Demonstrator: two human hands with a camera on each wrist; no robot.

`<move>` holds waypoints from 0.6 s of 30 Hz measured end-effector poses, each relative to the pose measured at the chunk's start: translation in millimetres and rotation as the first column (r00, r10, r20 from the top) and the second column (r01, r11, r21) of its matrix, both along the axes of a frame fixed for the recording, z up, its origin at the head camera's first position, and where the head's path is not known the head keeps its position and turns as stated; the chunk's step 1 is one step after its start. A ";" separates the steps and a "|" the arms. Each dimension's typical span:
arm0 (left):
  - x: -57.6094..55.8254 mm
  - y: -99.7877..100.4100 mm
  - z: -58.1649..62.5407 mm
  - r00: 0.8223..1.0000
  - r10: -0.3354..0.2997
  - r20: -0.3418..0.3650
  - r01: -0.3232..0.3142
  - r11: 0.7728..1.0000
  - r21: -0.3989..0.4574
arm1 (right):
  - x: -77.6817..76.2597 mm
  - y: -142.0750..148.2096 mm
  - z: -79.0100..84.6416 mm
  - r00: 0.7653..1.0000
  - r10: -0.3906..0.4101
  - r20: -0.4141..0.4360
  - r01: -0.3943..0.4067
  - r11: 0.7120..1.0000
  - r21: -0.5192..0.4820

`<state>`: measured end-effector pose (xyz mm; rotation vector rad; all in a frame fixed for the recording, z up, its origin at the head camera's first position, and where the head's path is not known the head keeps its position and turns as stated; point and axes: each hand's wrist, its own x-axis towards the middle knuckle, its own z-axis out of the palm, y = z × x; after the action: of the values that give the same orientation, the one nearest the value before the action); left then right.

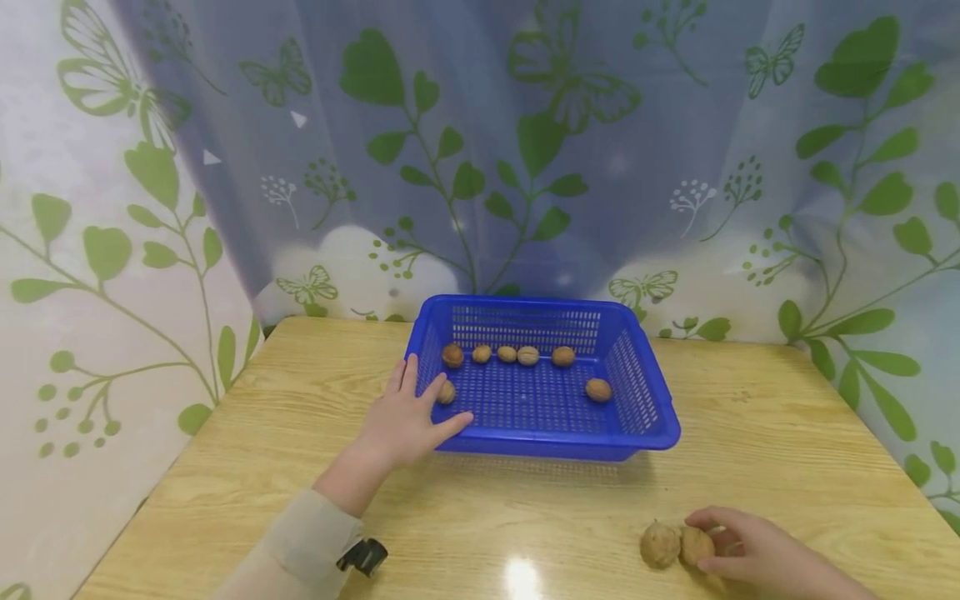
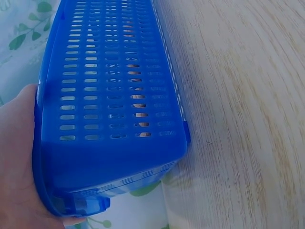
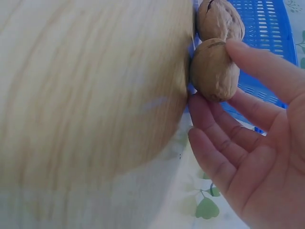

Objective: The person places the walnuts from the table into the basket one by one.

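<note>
A blue plastic basket (image 1: pixel 525 446) with slotted walls stands on the table, several walnuts (image 1: pixel 528 356) lying apart on its floor. My left hand (image 1: pixel 401 421) rests over its front left corner, fingers spread and fairly straight. In the left wrist view, that hand (image 2: pixel 16 157) touches the rim, and most of its fingers are hidden. Nearer me on the right, two walnuts sit side by side on the table. My right hand (image 1: pixel 761 550) holds the right-hand walnut (image 1: pixel 697 545) between thumb and fingers; the other walnut (image 1: pixel 660 545) is beside it, outside the grasp.
The light wood table (image 1: pixel 480 533) reaches back to a curtain (image 1: pixel 480 167) printed with leaves and butterflies. A black clip or strap (image 1: pixel 363 557) sits at the left sleeve. Bare tabletop lies between the basket and the two walnuts.
</note>
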<state>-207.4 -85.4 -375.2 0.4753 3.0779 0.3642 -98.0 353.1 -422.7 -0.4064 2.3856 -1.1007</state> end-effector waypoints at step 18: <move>0.8 -0.2 -0.4 1.000 0.001 -0.023 -0.001 1.000 -0.004 | -5.2 5.8 -0.5 0.998 -0.008 -0.062 0.010 0.999 0.031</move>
<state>-206.6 -85.6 -375.7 0.4818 3.1005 0.3556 -103.2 358.9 -423.2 -0.4256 2.4575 -1.0677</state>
